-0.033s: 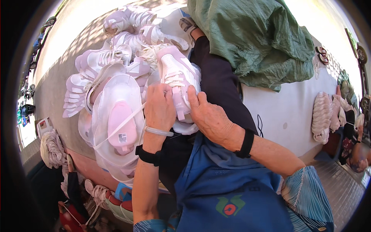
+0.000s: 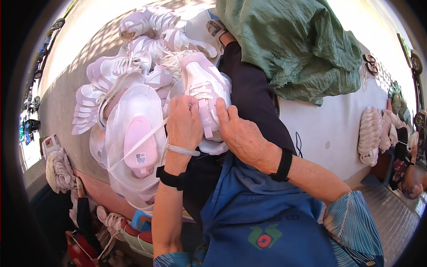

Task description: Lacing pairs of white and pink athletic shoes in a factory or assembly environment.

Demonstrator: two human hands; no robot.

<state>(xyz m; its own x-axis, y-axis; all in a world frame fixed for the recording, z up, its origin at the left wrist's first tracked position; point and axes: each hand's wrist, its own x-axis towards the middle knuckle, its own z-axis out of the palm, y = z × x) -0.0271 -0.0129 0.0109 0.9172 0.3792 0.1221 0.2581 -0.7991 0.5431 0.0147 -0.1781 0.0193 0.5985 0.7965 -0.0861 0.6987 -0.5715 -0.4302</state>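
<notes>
A pink-and-white sneaker upper [image 2: 198, 75] with pale laces [image 2: 202, 92] lies over my lap, toe pointing away from me. My left hand [image 2: 184, 122] is closed at its left edge, fingers curled and their tips partly hidden. On the opposite edge my right hand [image 2: 243, 135] grips the shoe near the tongue [image 2: 207, 118], index finger along the side. From beside my left hand a thin white lace [image 2: 140, 151] runs down across a stack of translucent-rimmed pieces. The top piece has a pink oval tongue or insole-like panel [image 2: 141, 144] with a small printed label.
More pink-and-white uppers [image 2: 115, 71] are heaped at the left and far left. A large green woven sack [image 2: 293, 49] sits at the far right. Bundled pale uppers [image 2: 370, 133] lie at the right, near another person [image 2: 402, 171]. Laced shoes [image 2: 116, 222] are at lower left.
</notes>
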